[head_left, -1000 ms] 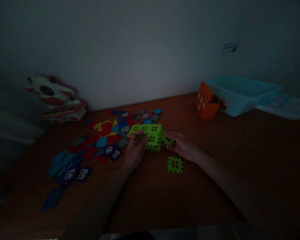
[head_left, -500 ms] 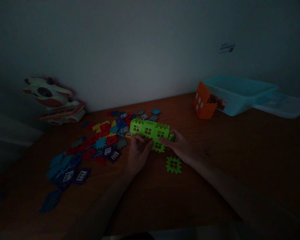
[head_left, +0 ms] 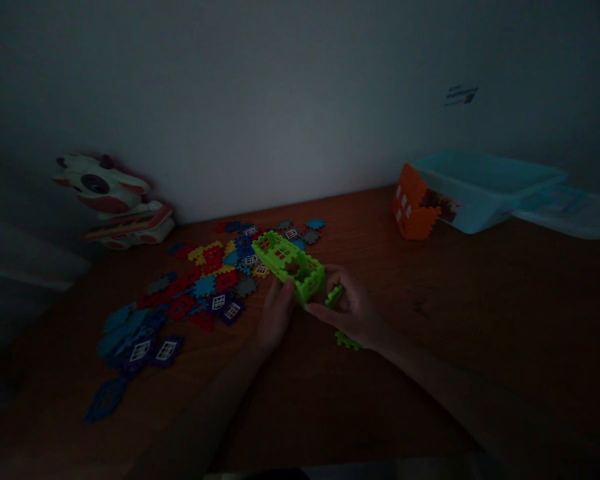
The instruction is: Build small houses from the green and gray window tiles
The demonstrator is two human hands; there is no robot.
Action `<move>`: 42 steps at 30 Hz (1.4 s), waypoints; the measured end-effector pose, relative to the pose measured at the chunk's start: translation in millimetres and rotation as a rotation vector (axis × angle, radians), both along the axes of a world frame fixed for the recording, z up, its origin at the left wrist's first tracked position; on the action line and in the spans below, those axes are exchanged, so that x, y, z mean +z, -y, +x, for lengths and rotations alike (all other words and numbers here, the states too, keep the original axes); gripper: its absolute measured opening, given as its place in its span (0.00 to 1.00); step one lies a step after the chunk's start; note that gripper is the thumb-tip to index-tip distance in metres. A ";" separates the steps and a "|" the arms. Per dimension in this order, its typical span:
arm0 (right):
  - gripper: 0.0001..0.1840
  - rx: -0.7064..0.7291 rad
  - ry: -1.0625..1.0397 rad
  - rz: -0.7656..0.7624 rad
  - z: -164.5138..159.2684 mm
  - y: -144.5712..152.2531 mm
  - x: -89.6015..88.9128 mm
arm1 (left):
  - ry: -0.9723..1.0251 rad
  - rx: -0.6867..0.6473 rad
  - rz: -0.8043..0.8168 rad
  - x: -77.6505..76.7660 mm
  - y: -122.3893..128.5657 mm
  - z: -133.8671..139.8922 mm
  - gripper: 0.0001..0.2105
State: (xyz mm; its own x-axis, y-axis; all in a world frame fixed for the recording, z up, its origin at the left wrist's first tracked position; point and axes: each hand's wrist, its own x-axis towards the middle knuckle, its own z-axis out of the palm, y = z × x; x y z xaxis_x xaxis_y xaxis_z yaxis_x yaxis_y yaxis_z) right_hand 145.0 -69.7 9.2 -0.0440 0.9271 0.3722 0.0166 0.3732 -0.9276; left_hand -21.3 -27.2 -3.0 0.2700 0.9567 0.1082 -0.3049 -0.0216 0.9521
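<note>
My left hand (head_left: 276, 313): fingers gripping green box (head_left: 279, 259) | my right hand (head_left: 357, 312): fingers curled round green tile (head_left: 335, 295), beside it | loose green panel (head_left: 347, 341) on bench (head_left: 290, 400), partly hidden

Worktop (head_left: 430, 400): cow toy (head_left: 127, 213) nr back L corner; panel pile (head_left: 204, 287) R of & before it, running twd front L; box (head_left: 485, 193) nr back edge, R half, lid (head_left: 570, 210) to its R, folded panels (head_left: 411, 210) just L; mid-worktop, assembly (head_left: 276, 265) btwn hands, small panel (head_left: 335, 295) in R hand (head_left: 357, 313), spare panel (head_left: 347, 340) partly under R wrist, nearer front edge
</note>
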 end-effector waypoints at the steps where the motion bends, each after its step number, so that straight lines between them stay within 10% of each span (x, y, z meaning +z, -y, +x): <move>1: 0.17 0.040 0.012 0.027 0.4 0.3 -0.3 | 0.070 -0.019 -0.069 0.5 -2.7 -1.1 0.26; 6: 0.16 0.133 0.071 0.092 3.1 -1.7 -2.0 | 0.219 -0.029 -0.195 -0.2 -5.4 -7.0 0.30; 12: 0.13 0.124 0.182 0.116 5.0 -1.8 0.0 | -0.163 0.024 -0.090 -5.4 -1.6 -11.6 0.25; 24: 0.26 0.025 0.175 -0.191 9.1 -6.2 -10.3 | -0.264 0.092 -0.018 15.2 2.7 -5.1 0.28; 34: 0.17 0.020 0.214 -0.150 9.0 -7.7 -7.4 | -0.039 -0.067 0.057 -4.8 0.9 -10.0 0.33; 42: 0.15 0.195 0.049 -0.208 9.8 -5.8 -2.4 | 0.294 -0.255 -0.284 0.1 -2.0 -6.7 0.31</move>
State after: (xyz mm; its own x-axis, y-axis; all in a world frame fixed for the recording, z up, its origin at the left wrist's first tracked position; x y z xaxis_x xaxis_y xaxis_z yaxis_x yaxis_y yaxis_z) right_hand 154.9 -63.8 6.9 -0.2425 0.9555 0.1677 0.0103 0.1754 -0.9844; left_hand -28.0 -25.2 -2.9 0.4970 0.8668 -0.0411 -0.5238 0.3375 0.7821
